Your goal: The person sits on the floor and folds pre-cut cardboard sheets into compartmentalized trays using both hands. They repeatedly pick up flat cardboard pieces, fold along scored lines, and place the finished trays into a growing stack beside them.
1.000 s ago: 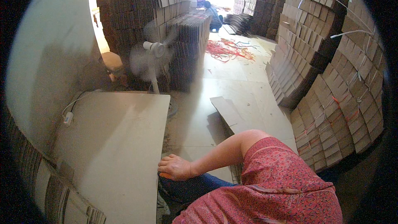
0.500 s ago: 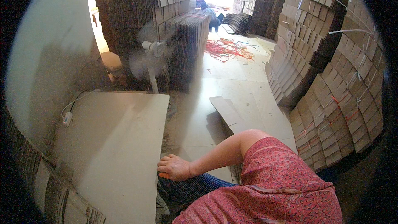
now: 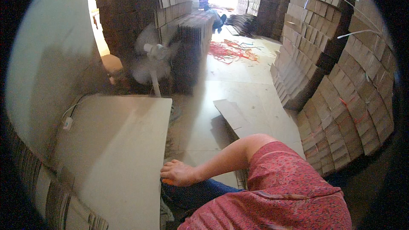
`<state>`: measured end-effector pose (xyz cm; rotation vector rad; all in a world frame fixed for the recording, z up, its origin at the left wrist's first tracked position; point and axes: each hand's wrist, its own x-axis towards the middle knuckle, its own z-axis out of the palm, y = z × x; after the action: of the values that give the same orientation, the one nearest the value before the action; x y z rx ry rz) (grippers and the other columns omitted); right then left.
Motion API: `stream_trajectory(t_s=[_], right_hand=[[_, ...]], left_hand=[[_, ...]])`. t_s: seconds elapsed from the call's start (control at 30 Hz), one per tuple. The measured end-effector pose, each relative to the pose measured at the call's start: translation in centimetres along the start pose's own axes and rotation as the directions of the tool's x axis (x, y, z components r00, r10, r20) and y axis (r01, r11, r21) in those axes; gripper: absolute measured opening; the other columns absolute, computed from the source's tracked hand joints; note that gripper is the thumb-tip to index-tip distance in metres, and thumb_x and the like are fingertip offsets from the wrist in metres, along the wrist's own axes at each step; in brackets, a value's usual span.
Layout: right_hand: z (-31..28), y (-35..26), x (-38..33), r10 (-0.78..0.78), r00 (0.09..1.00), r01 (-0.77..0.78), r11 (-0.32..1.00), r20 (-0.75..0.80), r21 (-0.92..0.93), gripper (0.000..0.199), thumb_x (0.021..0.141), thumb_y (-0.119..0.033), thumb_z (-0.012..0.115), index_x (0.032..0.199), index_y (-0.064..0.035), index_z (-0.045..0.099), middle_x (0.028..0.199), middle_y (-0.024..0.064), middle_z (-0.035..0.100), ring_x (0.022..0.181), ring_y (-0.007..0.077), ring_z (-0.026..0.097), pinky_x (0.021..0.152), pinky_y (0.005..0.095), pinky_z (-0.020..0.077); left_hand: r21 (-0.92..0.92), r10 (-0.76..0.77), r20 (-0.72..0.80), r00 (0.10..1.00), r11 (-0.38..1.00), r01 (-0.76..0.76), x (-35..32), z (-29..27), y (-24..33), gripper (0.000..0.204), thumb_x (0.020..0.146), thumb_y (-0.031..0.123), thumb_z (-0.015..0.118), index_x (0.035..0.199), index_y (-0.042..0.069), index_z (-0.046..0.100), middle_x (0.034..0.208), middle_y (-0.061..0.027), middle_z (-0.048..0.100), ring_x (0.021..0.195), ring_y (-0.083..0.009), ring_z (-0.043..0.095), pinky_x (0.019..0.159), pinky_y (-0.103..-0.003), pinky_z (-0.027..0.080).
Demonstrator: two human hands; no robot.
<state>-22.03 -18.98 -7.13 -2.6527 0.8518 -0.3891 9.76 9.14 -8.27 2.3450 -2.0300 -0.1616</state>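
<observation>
My right hand (image 3: 179, 173) lies on my knee in dark blue dotted cloth (image 3: 204, 192), beside the long edge of a pale tabletop (image 3: 115, 157). Its fingers are bent and close together, pointing left. A small orange bit (image 3: 169, 182) shows below the fingers; whether it is held or worn on a finger I cannot make out. My forearm comes from a red patterned sleeve (image 3: 283, 168). My left hand is out of the picture.
A white fan (image 3: 156, 52) spins behind the table, before tall stacks of folded cardboard (image 3: 128, 25). More bundled cardboard (image 3: 341, 115) lines the right. A cardboard sheet (image 3: 232, 115) lies by my arm. Red strapping (image 3: 232, 51) is strewn farther off, near a seated person (image 3: 219, 19).
The view has shifted very slightly. My right hand stays at the same place on my knee, and the fan blades keep turning.
</observation>
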Motion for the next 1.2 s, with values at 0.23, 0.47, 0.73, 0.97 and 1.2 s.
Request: stream_trajectory(t_s=[0.23, 0.47, 0.73, 0.97, 1.2], right_hand=[[1.2, 0.3, -0.2, -0.015, 0.995, 0.014, 1.0, -0.1, -0.016, 0.026, 0.086, -0.033, 0.054, 0.093, -0.0095, 0.061, 0.098, 0.008, 0.06, 0.099, 0.0272, 0.053, 0.084, 0.0422, 0.0412], [0.9, -0.1, -0.3, -0.013, 0.994, 0.011, 1.0, -0.11, -0.018, 0.025, 0.086, -0.033, 0.055, 0.093, -0.0095, 0.061, 0.096, 0.0077, 0.06, 0.098, 0.027, 0.054, 0.084, 0.0418, 0.0418], [0.2, -0.3, -0.3, 0.015, 1.0, -0.015, 1.0, -0.023, -0.021, 0.026, 0.087, -0.029, 0.054, 0.1, -0.007, 0.06, 0.104, 0.0089, 0.059, 0.101, 0.0265, 0.052, 0.086, 0.0404, 0.0396], [-0.2, -0.4, -0.3, 0.018, 1.0, -0.018, 1.0, -0.006, -0.015, 0.026, 0.088, -0.03, 0.054, 0.099, -0.0069, 0.06, 0.103, 0.0094, 0.059, 0.101, 0.0266, 0.052, 0.085, 0.0401, 0.0399], [-0.1, -0.4, -0.3, 0.002, 0.998, -0.002, 1.0, -0.059, -0.006, 0.023, 0.087, -0.028, 0.055, 0.092, -0.0067, 0.059, 0.098, 0.0087, 0.059, 0.098, 0.0263, 0.053, 0.082, 0.0405, 0.0411]], left_hand=[[-0.001, 0.003, 0.008, 1.0, 1.0, -0.003, -0.3, -0.4, 0.2, 0.069, 0.092, 0.056, 0.033, 0.141, 0.007, 0.031, 0.148, -0.0143, 0.027, 0.136, -0.0346, 0.02, 0.109, -0.05, 0.015], [0.021, 0.007, -0.013, 1.0, 1.0, -0.007, -0.8, -0.3, 0.1, 0.068, 0.092, 0.055, 0.032, 0.141, 0.007, 0.033, 0.147, -0.0145, 0.029, 0.135, -0.0353, 0.023, 0.109, -0.05, 0.016], [0.03, 0.031, -0.05, 0.998, 0.999, -0.03, -0.6, 0.1, -0.2, 0.07, 0.092, 0.057, 0.03, 0.14, 0.007, 0.034, 0.146, -0.0149, 0.031, 0.133, -0.036, 0.025, 0.108, -0.05, 0.019], [0.016, 0.006, -0.042, 0.999, 1.0, -0.005, -0.6, -0.2, 0.3, 0.07, 0.091, 0.058, 0.031, 0.139, 0.007, 0.035, 0.146, -0.0149, 0.031, 0.133, -0.0358, 0.025, 0.108, -0.05, 0.019], [0.026, 0.014, -0.036, 0.999, 1.0, -0.013, -0.3, -0.9, 0.8, 0.067, 0.091, 0.053, 0.037, 0.138, 0.006, 0.038, 0.143, -0.0187, 0.034, 0.133, -0.0367, 0.026, 0.108, -0.049, 0.019]])
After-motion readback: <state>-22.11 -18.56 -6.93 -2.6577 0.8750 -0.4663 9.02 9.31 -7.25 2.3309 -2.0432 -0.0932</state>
